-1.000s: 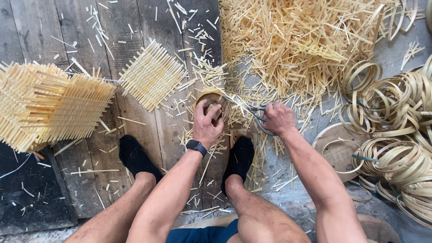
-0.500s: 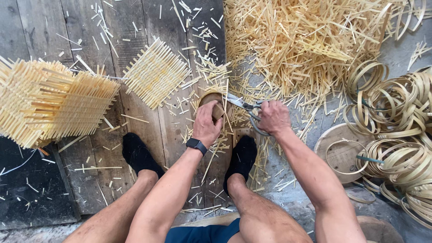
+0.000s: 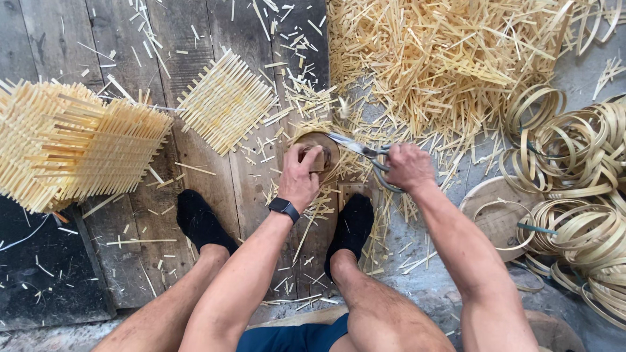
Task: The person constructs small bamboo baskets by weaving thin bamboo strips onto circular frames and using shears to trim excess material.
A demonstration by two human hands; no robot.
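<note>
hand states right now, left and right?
Left hand: closed, pressing a small wooden block onto the round woven piece.
Right hand: closed around the scissors handles.

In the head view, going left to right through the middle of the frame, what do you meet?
Stacked woven slat mats → single woven mat → left hand pressing a small round woven piece → scissors → right hand → coiled bamboo strips.
</note>
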